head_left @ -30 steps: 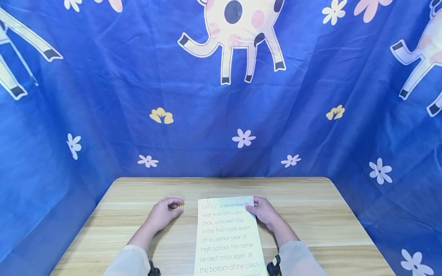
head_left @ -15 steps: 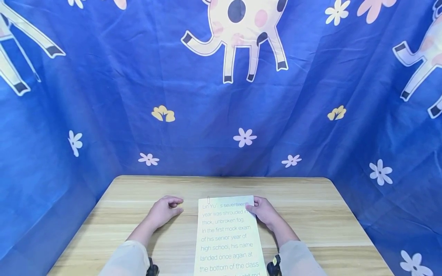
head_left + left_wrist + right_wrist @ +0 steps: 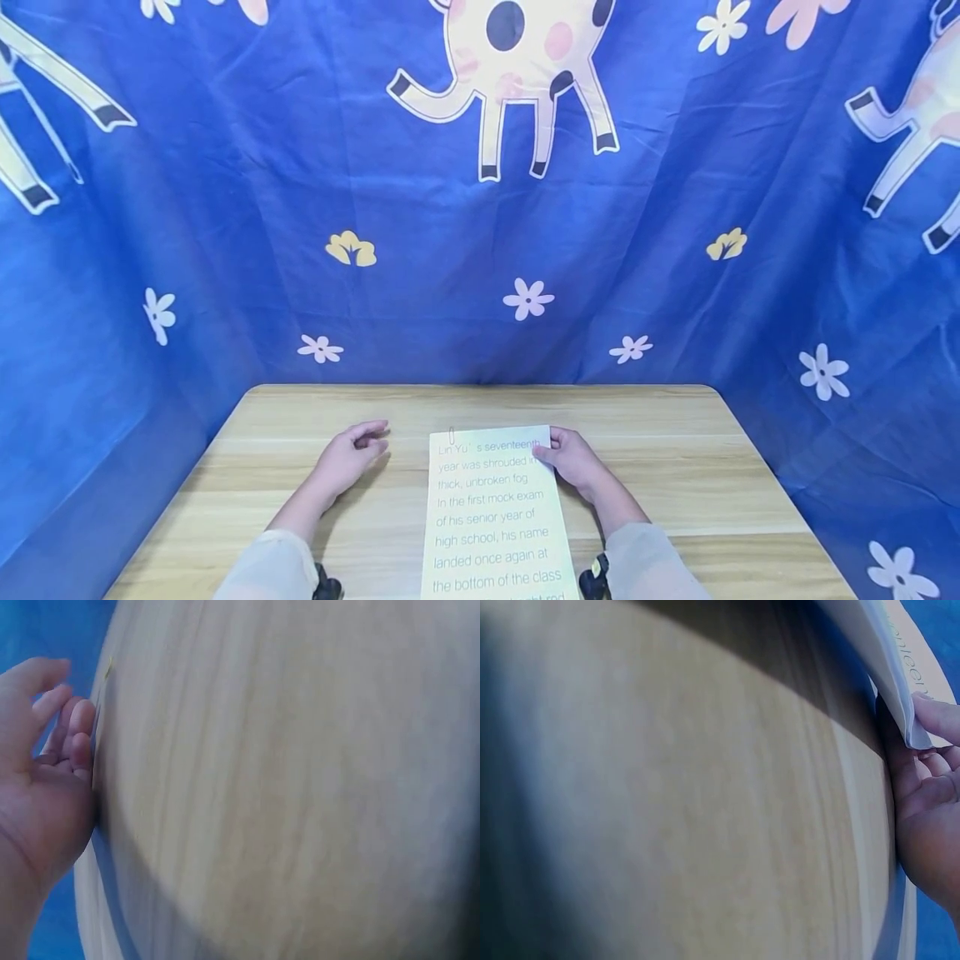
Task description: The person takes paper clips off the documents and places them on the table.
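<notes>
A stack of printed paper sheets (image 3: 491, 517) lies at the middle of the table, its near end outside the head view. At its top right corner my right hand (image 3: 577, 462) pinches the sheets, thumb on top and fingers beneath; the right wrist view shows several layered paper edges (image 3: 907, 712). A paper clip (image 3: 452, 436) sits on the top edge near the left corner. My left hand (image 3: 348, 458) rests on its side left of the paper, fingers parted and holding nothing. Beyond its fingertips in the left wrist view lies a small yellow piece (image 3: 110, 666), too blurred to identify.
The wooden table (image 3: 675, 467) has rounded far corners. A blue curtain (image 3: 420, 292) with cow and flower prints surrounds its back and sides. Dark wrist devices (image 3: 327, 583) show at both sleeves.
My left hand has let go of the small yellow piece it pinched a second ago, parted its fingers and drawn slightly left. My right hand and the paper have stayed in place.
</notes>
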A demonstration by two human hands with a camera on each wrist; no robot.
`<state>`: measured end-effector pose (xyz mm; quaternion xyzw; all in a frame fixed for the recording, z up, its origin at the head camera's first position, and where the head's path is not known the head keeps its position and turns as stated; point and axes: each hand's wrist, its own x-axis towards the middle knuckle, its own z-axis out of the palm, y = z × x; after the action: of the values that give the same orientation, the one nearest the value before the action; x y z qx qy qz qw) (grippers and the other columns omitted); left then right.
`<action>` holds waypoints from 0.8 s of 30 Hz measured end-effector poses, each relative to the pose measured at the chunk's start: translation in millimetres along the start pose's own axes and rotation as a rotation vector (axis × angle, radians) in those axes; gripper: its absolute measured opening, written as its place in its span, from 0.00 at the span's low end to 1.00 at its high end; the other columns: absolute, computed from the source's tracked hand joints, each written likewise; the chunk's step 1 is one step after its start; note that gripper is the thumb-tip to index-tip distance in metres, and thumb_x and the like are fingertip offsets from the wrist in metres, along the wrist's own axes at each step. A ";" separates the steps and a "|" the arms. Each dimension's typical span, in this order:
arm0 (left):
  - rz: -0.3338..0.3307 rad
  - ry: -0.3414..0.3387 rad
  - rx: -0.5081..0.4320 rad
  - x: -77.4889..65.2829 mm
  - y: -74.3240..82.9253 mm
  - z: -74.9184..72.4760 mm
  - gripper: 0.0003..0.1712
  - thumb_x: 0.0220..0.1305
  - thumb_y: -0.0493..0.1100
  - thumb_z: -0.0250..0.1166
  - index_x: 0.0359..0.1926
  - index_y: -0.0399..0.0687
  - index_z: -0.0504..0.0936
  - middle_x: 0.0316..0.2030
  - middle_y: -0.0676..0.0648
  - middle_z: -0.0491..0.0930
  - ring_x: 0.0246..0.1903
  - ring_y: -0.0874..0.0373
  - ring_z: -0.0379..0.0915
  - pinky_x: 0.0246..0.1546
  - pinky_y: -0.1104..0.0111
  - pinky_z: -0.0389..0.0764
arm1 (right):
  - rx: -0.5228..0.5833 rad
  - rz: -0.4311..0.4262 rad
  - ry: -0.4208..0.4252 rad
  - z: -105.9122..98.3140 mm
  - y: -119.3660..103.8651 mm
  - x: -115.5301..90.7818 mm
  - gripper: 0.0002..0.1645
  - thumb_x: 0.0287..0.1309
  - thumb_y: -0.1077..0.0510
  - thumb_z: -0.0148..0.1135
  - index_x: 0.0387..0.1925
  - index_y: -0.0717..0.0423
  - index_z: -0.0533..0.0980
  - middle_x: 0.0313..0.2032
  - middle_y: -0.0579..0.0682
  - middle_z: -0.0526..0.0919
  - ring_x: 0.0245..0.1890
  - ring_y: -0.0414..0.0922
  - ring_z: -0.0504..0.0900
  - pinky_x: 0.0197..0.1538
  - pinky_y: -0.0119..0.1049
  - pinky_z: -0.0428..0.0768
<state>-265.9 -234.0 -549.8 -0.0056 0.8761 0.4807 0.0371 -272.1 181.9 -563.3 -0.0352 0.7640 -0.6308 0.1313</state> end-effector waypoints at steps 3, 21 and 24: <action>-0.029 -0.015 -0.090 0.6 1.9 -4.0 0.34 0.83 0.50 0.59 0.82 0.43 0.65 0.75 0.36 0.74 0.71 0.39 0.74 0.73 0.51 0.78 | 0.005 0.002 -0.007 0.9 -0.5 -0.3 0.20 0.75 0.64 0.63 0.63 0.69 0.79 0.51 0.61 0.93 0.42 0.42 0.92 0.47 0.30 0.88; 0.069 0.379 -0.413 15.6 58.3 16.9 0.22 0.74 0.37 0.68 0.67 0.44 0.79 0.56 0.49 0.86 0.46 0.75 0.81 0.50 0.86 0.82 | 0.013 -0.003 -0.005 -0.6 0.2 0.5 0.20 0.75 0.64 0.63 0.63 0.68 0.79 0.50 0.60 0.93 0.41 0.40 0.91 0.47 0.30 0.87; 0.083 0.269 -0.347 15.8 62.0 35.3 0.25 0.73 0.37 0.70 0.68 0.44 0.79 0.63 0.38 0.84 0.54 0.63 0.85 0.55 0.82 0.84 | 0.011 -0.003 0.003 -0.3 0.8 0.2 0.20 0.74 0.64 0.63 0.63 0.69 0.79 0.50 0.61 0.93 0.41 0.41 0.91 0.46 0.30 0.88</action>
<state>-282.4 -170.4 -517.6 -0.0400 0.7768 0.6202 -0.1016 -272.2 182.3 -564.0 -0.0349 0.7604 -0.6354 0.1294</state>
